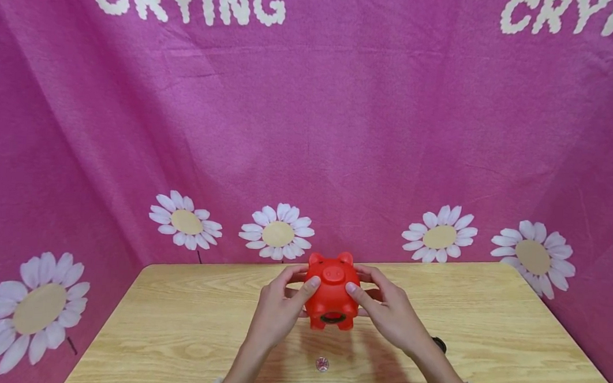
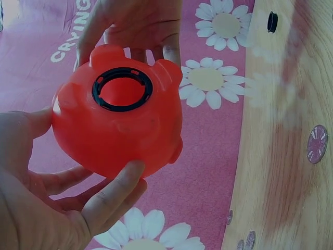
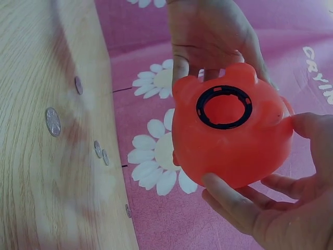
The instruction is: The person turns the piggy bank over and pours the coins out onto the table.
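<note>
Both hands hold a red piggy bank (image 1: 332, 291) up over the table, its snout toward me. My left hand (image 1: 275, 311) grips one flank and my right hand (image 1: 395, 315) the other, thumbs on the front and fingers behind. On its underside, a black ring (image 2: 122, 89) frames a round open hole. The right wrist view shows the same ring (image 3: 224, 107) with red inside. Below the piggy bank lies a shiny round coin-like disc (image 1: 322, 364). A round black cap (image 1: 439, 344) lies beside my right forearm, partly hidden by it.
The wooden table (image 1: 185, 324) carries several more coin-like discs (image 3: 98, 149), visible in the wrist views. At its back edge hangs a pink cloth (image 1: 341, 129) with white daisies and lettering, which also runs along both sides.
</note>
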A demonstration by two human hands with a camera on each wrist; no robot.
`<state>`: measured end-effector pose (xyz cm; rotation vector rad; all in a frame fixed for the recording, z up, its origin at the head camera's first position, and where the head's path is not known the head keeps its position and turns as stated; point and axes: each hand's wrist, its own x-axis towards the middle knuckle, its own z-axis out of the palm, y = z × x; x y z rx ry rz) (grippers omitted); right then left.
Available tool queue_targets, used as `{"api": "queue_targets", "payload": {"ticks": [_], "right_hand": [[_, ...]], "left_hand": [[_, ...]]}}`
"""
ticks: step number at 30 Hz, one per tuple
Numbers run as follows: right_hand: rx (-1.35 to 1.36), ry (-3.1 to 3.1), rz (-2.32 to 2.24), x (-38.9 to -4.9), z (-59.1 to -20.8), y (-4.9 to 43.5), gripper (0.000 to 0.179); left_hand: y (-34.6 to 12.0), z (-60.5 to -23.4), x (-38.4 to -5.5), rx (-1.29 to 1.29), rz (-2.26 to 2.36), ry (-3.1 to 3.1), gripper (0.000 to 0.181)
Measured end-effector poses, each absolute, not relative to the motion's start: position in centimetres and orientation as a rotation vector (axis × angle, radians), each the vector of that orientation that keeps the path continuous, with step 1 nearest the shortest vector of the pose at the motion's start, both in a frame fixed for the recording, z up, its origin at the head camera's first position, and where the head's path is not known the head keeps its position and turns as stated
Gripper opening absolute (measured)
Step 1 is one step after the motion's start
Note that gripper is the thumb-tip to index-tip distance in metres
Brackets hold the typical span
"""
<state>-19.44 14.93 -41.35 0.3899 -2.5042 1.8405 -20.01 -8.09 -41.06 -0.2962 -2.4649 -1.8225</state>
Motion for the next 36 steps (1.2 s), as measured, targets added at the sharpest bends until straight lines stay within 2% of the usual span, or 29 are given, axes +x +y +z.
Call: {"api": "queue_targets", "payload": {"ticks": [5,9,15,18,27,36], "right_hand": [[0.426,-2.482,1.823,-19.3,-41.1,15.3,0.053],[0.573,-2.309,1.8,-18.9,-40.6,15.6,0.055],[1.106,-1.72,1.696,-18.3,-39.7,15.8,0.072],[1.246,-1.561,1.67,-18.5,-39.4,15.8,0.074],[1.235,-1.598,1.72,-18.5,-39.9,15.9,0.076],[1.062,-1.812,1.745,-18.8,-40.3,16.2,0.073]], "left_hand": [[-8.1,-41.1,-19.9,-0.344,-1.835,-2.424,0.052],[-8.2,-40.9,-19.7,-0.46,-1.897,-2.243,0.052],[-8.6,-39.9,-19.1,-1.037,-1.783,-1.726,0.067],[-8.7,-39.6,-19.2,-1.187,-1.735,-1.61,0.071],[-9.0,-40.0,-18.9,-1.168,-1.723,-1.653,0.076],[-8.9,-40.4,-19.3,-0.979,-1.749,-1.857,0.069]]}}
